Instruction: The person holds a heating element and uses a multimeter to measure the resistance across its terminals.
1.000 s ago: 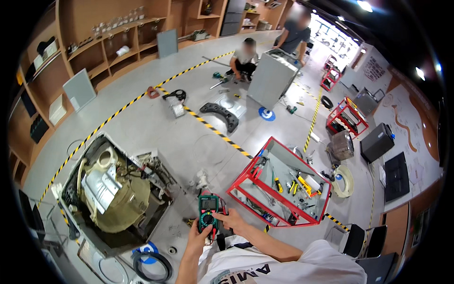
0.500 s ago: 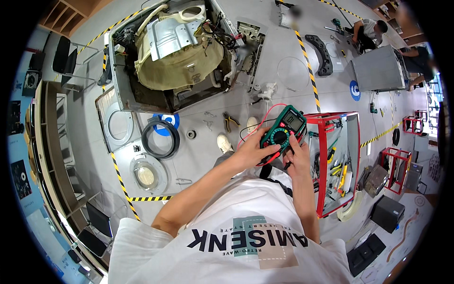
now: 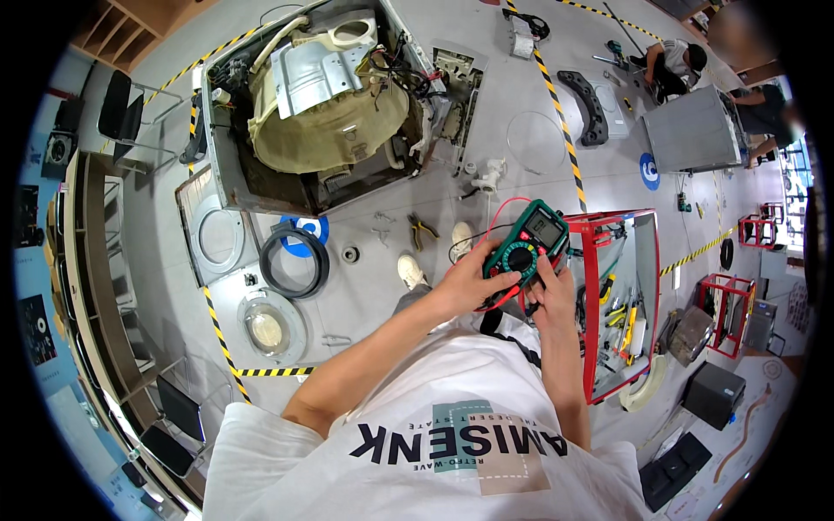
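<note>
A green and black multimeter [image 3: 530,243] with a grey display and round dial is held in front of my body. My left hand [image 3: 469,282] is closed round its left side, thumb across the lower face below the dial. On its lower right, my right hand [image 3: 554,295] is closed against the meter, a finger by the dial. A red test lead [image 3: 497,211] loops above the meter, and red cable also shows between my hands. The black lead [image 3: 460,247] curls left of it. Something dark, perhaps a probe, sits by my right fingers, partly hidden.
An opened washing machine [image 3: 321,113] stands ahead on the left. Pliers [image 3: 421,231], a black rubber ring [image 3: 295,260] and a round glass door [image 3: 268,328] lie on the floor. To my right is a red-framed tool cart [image 3: 618,304]. Two people work at the far right.
The multimeter and both hands have shifted slightly right and down in the picture, as the whole view moved a little. My grip looks much the same.
</note>
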Motion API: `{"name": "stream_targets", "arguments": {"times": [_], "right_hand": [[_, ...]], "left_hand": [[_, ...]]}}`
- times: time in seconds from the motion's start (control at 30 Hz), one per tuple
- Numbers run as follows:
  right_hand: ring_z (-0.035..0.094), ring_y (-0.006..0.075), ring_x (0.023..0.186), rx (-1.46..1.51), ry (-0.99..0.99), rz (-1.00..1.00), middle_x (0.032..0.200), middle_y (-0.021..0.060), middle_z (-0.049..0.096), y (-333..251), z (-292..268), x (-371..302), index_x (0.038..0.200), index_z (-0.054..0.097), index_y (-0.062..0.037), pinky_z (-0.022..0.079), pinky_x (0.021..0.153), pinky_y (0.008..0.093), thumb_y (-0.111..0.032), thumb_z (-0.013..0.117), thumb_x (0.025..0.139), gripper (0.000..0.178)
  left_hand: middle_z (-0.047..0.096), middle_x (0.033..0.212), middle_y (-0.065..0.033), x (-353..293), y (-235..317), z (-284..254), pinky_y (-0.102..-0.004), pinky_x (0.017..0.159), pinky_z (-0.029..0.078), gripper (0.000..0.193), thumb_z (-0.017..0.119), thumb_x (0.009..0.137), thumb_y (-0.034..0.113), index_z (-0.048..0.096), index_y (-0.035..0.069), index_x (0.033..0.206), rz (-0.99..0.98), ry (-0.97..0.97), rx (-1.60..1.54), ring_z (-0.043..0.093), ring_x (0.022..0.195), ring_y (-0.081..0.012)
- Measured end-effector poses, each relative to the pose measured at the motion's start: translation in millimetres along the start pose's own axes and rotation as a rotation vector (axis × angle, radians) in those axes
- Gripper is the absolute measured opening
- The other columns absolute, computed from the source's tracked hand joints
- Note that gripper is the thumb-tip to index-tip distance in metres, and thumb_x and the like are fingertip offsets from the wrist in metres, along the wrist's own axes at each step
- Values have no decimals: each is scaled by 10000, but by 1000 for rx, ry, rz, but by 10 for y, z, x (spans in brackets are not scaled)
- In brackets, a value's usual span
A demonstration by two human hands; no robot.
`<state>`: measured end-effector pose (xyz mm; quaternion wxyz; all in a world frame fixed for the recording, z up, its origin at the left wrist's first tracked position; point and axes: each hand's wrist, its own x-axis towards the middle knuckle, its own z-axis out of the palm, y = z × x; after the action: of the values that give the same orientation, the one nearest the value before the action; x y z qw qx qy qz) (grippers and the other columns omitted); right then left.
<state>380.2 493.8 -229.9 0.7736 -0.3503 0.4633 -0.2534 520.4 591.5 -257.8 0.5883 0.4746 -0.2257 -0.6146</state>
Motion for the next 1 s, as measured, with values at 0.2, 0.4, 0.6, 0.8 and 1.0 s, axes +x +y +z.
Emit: {"name": "stream_targets", "arguments": {"times": [0.2, 0.4, 0.6, 0.8, 1.0], "right_hand": [[368, 28, 395, 24, 7, -71, 597, -41, 514, 1, -59, -1, 952, 589, -14, 301, 374, 199, -192, 683, 870, 217], [369, 18, 381, 32, 90, -82, 647, -23, 584, -121, -287, 100, 1023, 591, -25, 324, 371, 190, -251, 601, 928, 245], [338, 24, 375, 141, 209, -27, 668, -25, 605, -405, -557, 548, 990, 600, -60, 274, 365, 203, -300, 584, 935, 247], [340, 39, 372, 177, 247, -22, 612, -35, 553, -865, -785, 1082, 950, 588, -65, 266, 369, 211, -278, 599, 929, 215], [352, 52, 376, 153, 280, -43, 597, -27, 539, -1139, -1035, 1539, 915, 589, -44, 279, 372, 219, -264, 608, 924, 222]], "left_hand": [[544, 1192, -101, -2, 145, 48, -273, 890, 463, 641, 666, 884, 192, 327, -31, 1379, -104, -55, 82, 528, 1061, -125], [469, 1264, -123, 343, 135, 0, -313, 961, 402, 616, 613, 912, 327, 355, 20, 1380, -54, 107, 104, 472, 1131, -168], [478, 1281, -159, 1346, -148, -501, -338, 986, 378, 682, 646, 882, 344, 343, 13, 1395, -122, 451, 141, 481, 1151, -224], [419, 1329, -260, 2590, -272, -753, -411, 1047, 328, 832, 721, 790, 382, 321, -63, 1368, 95, 901, 402, 411, 1242, -364], [345, 1330, -303, 3493, -56, -804, -451, 1041, 333, 1005, 784, 691, 450, 240, -82, 1347, -200, 1390, 214, 375, 1234, -421]]}}
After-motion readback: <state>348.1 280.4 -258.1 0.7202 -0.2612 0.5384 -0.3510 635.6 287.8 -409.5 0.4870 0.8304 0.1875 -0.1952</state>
